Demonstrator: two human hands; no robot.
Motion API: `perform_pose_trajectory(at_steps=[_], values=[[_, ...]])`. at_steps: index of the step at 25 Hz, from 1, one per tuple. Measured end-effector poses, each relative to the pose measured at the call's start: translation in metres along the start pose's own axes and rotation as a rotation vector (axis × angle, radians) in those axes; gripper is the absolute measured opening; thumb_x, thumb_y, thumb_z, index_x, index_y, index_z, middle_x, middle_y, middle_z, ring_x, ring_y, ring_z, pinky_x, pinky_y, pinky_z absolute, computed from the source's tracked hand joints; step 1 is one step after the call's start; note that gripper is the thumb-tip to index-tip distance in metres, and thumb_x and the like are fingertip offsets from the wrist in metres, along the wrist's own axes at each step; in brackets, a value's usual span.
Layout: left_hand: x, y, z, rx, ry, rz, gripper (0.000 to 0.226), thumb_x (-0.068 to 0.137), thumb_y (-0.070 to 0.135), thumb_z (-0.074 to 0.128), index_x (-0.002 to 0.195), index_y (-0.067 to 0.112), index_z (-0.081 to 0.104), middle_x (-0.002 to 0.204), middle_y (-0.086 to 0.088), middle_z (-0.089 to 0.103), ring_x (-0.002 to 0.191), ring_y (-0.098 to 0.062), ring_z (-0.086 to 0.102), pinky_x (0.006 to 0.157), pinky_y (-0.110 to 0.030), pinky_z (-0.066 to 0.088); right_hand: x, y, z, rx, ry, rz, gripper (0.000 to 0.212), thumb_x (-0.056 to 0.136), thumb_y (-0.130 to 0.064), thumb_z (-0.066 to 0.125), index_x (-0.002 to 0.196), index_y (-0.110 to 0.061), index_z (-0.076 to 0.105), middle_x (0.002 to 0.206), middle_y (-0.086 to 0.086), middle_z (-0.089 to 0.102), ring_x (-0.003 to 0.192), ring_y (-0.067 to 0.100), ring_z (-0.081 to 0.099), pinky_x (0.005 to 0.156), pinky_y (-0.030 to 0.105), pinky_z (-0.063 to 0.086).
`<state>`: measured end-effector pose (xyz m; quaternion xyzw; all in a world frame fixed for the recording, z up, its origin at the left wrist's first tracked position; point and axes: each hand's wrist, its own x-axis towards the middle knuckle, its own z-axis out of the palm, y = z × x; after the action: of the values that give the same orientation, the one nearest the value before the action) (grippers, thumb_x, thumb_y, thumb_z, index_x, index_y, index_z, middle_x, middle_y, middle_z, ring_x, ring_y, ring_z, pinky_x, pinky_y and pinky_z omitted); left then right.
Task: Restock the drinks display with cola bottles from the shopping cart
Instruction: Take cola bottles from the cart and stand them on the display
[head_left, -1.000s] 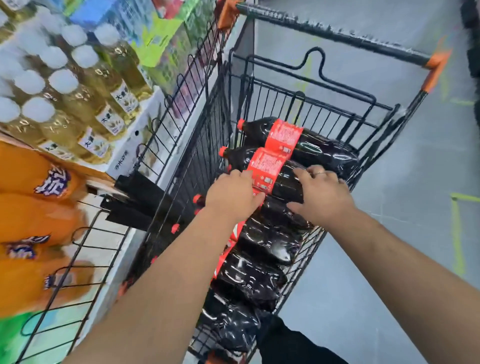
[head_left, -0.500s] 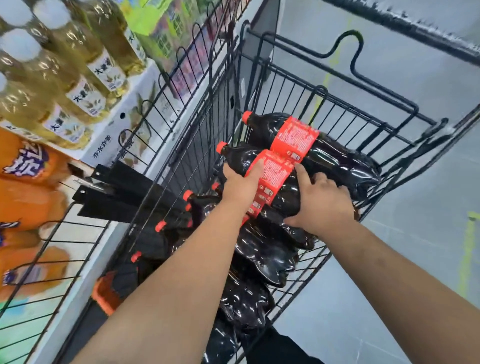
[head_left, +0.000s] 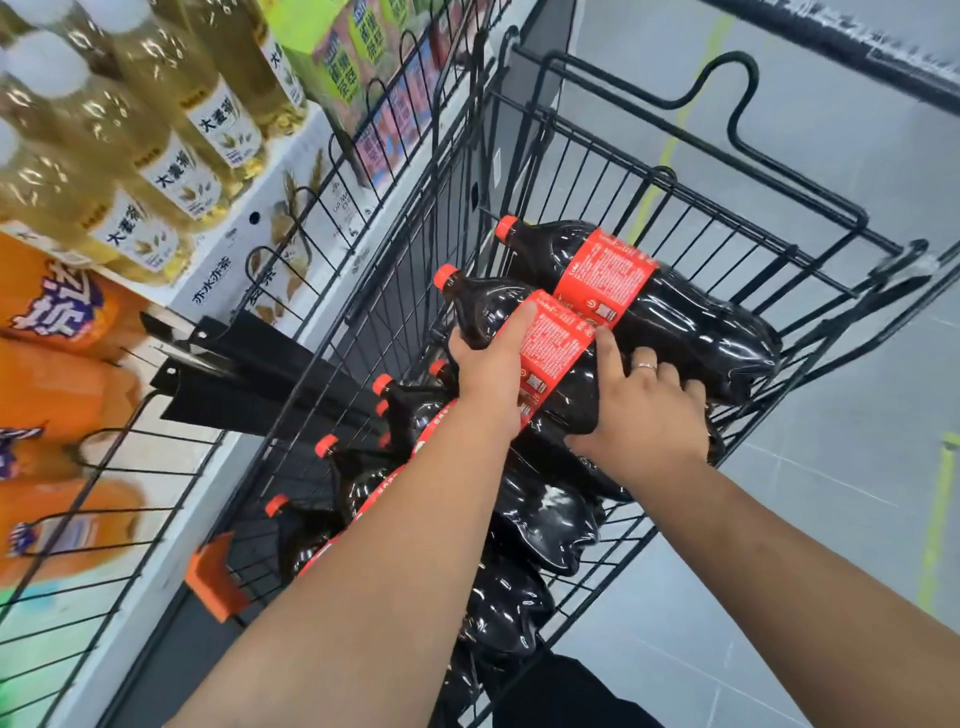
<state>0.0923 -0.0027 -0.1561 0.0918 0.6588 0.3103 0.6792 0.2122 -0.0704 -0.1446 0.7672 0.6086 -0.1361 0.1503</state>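
A black wire shopping cart (head_left: 691, 208) holds several large cola bottles with red caps and red labels, lying on their sides. Both my hands hold the upper near cola bottle (head_left: 483, 306). My left hand (head_left: 493, 369) grips it around the neck end and label. My right hand (head_left: 639, 410) curls round its lower body, with a ring on one finger. A second cola bottle (head_left: 691, 317) lies just behind it against the cart's far wall. More cola bottles (head_left: 545, 519) lie stacked underneath.
To the left stands the display shelf with wire fronts (head_left: 322, 208). It carries yellow tea bottles (head_left: 171, 140), orange soda bottles (head_left: 57, 395) and green cartons (head_left: 343, 57). Grey floor (head_left: 831, 545) lies to the right of the cart.
My hands closed round the upper near bottle and raised it slightly off the stack. The view moved closer to the cart and tilted down.
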Motion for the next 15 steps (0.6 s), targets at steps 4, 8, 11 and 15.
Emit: perform_pose_trajectory(at_steps=[4,8,11,15], values=[[-0.007,-0.004,-0.013,-0.138,-0.030,0.001,0.098,0.080,0.040,0.085,0.152,0.048,0.019,0.122,-0.006,0.065,0.101,-0.027,0.070,0.087,-0.051,0.059,-0.014,-0.015,-0.004,0.015,0.001,-0.003,0.122,0.070,-0.070,0.069,0.154,-0.026,-0.009,0.146,0.014,0.036,0.131,0.033,0.041,0.104,0.050,0.035],[-0.010,-0.011,-0.030,-0.175,-0.024,0.037,0.097,0.078,0.038,0.088,0.151,0.047,0.023,0.124,-0.006,0.066,0.100,-0.027,0.072,0.087,-0.054,0.060,-0.032,-0.031,-0.001,0.072,-0.019,0.007,0.123,0.070,-0.069,0.070,0.154,-0.027,-0.010,0.145,0.013,0.037,0.131,0.032,0.041,0.104,0.048,0.035],[-0.018,-0.011,-0.048,-0.198,-0.009,0.078,0.094,0.076,0.034,0.089,0.147,0.047,0.029,0.123,-0.006,0.068,0.099,-0.027,0.074,0.087,-0.055,0.060,-0.047,-0.042,0.001,0.114,0.002,-0.009,0.123,0.067,-0.070,0.071,0.153,-0.031,-0.008,0.140,0.012,0.041,0.126,0.031,0.044,0.101,0.048,0.038],[-0.045,-0.003,-0.074,-0.141,-0.042,0.179,0.082,0.081,0.026,0.086,0.144,0.042,0.035,0.118,-0.003,0.069,0.090,-0.019,0.074,0.068,-0.038,0.064,-0.064,-0.045,-0.005,0.241,-0.001,-0.098,0.136,0.054,-0.078,0.073,0.150,-0.042,-0.017,0.135,0.011,0.045,0.124,0.031,0.048,0.101,0.046,0.042]])
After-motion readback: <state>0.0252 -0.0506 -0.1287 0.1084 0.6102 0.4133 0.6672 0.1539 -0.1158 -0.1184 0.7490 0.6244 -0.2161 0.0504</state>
